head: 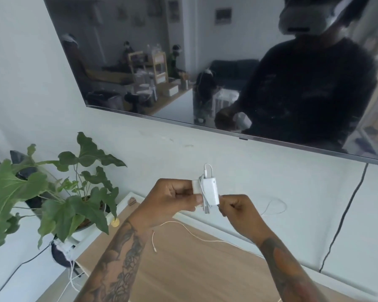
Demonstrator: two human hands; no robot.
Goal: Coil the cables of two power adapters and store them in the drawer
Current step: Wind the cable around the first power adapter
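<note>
A white power adapter [212, 189] is held up in front of me, with its thin white cable wound around its body in several turns. My left hand [172, 198] grips the adapter's left end. My right hand [236, 209] pinches the cable at the adapter's lower right corner. A second thin white cable [190, 233] lies loose across the wooden cabinet top [194, 269] below my hands, its connector end at the left; its far part runs behind my right hand along the wall. No drawer shows in this view.
A leafy potted plant [59, 192] stands at the left on a white surface. A large dark wall-mounted screen [205, 62] hangs above, with a black cord [345, 214] dropping at the right. More cables and a dark round object [61, 252] sit under the plant.
</note>
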